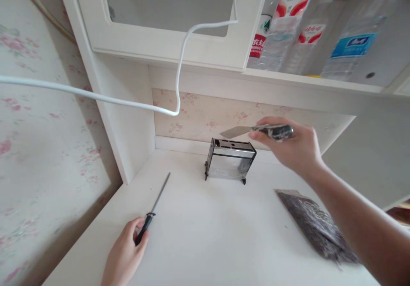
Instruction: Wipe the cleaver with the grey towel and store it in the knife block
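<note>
My left hand (130,245) is closed around the black handle of a sharpening steel (160,193), whose thin grey rod points away over the white surface. In my right hand (296,143) is a knife (237,131), gripped by its dark handle with the blade pointing left. The blade hangs over a knife block (231,163), a narrow box with shiny sides, black edges, small feet and slots in its top. Blade and block top appear close; I cannot tell whether they touch. My fingers and palm partly hide both handles.
A plastic bag of dark contents (315,222) lies at the right, partly behind my right forearm. A white cable (128,101) loops across the view. Above, a cabinet shelf (320,83) holds several plastic bottles (288,25). Floral wallpaper (38,149) covers the left wall.
</note>
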Demonstrator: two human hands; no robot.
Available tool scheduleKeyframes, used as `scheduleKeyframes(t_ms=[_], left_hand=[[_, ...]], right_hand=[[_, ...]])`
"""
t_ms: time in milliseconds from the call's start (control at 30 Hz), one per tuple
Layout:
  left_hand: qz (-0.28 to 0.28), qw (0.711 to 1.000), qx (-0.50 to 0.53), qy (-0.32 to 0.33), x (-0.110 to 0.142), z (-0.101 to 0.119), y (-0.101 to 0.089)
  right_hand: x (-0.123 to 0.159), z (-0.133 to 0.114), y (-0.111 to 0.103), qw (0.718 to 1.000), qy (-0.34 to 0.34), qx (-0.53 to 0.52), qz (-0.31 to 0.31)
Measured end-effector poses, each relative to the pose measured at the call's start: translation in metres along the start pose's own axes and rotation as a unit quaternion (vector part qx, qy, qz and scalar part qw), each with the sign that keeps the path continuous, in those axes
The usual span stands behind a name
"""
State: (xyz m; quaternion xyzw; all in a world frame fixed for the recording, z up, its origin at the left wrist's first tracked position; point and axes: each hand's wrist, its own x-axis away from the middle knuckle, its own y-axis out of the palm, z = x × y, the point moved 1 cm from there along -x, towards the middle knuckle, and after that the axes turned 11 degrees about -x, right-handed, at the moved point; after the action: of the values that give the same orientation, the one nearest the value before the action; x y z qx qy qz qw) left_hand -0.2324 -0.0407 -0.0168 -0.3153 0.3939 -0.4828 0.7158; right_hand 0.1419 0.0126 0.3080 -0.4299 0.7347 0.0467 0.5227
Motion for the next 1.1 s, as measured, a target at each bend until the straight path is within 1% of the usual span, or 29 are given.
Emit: scheduleKeyframes(t_ms=[67,100,167,200,267,300,367,433,500,600,700,767,867,1000,1100], left_hand=[[0.013,1.000,-0.006,0.019,0.000,-0.003,0.002],[0.017,1.000,-0.007,0.024,0.001,-0.005,0.003],[0.022,0.999,-0.008,0.028,0.001,-0.007,0.005],[0.024,0.999,-0.007,0.030,0.002,-0.008,0.005],[0.024,0.999,-0.008,0.035,0.003,-0.009,0.004],[0.025,0.999,-0.011,0.035,0.004,-0.009,0.004],[0.027,0.999,-0.021,0.029,0.005,-0.008,0.002],[0.027,0.999,-0.030,0.018,0.006,-0.006,0.000],[0.023,0.999,-0.035,0.007,0.005,-0.004,-0.002],[0.011,0.999,-0.035,-0.006,0.004,-0.001,-0.006],[-0.003,0.999,-0.033,-0.011,0.002,0.001,-0.008],[-0.016,0.999,-0.032,-0.016,0.001,0.001,-0.009],[-0.026,0.999,-0.031,-0.020,0.001,0.000,-0.009],[-0.025,0.999,-0.034,-0.016,0.002,-0.002,-0.008],[-0.006,0.999,-0.032,0.001,0.002,-0.003,-0.007]], right_hand=[[0.037,-0.009,0.010,0.997,-0.064,-0.050,0.005],[0.057,-0.012,0.017,0.992,-0.095,-0.078,-0.007],[0.094,-0.017,0.035,0.979,-0.149,-0.125,-0.055],[0.113,-0.018,0.046,0.972,-0.169,-0.140,-0.078],[0.149,-0.018,0.067,0.964,-0.191,-0.157,-0.097],[0.166,-0.018,0.077,0.962,-0.193,-0.166,-0.103],[0.198,-0.016,0.093,0.964,-0.163,-0.182,-0.104],[0.225,-0.014,0.102,0.969,-0.112,-0.192,-0.105],[0.245,-0.013,0.106,0.969,-0.074,-0.198,-0.130],[0.262,-0.012,0.110,0.960,-0.071,-0.192,-0.192],[0.268,-0.010,0.116,0.954,-0.086,-0.149,-0.244],[0.272,-0.009,0.121,0.952,-0.085,-0.121,-0.266],[0.280,-0.008,0.127,0.950,-0.064,-0.112,-0.285],[0.294,-0.008,0.134,0.941,-0.040,-0.080,-0.327],[0.299,-0.007,0.137,0.922,-0.033,-0.049,-0.382]])
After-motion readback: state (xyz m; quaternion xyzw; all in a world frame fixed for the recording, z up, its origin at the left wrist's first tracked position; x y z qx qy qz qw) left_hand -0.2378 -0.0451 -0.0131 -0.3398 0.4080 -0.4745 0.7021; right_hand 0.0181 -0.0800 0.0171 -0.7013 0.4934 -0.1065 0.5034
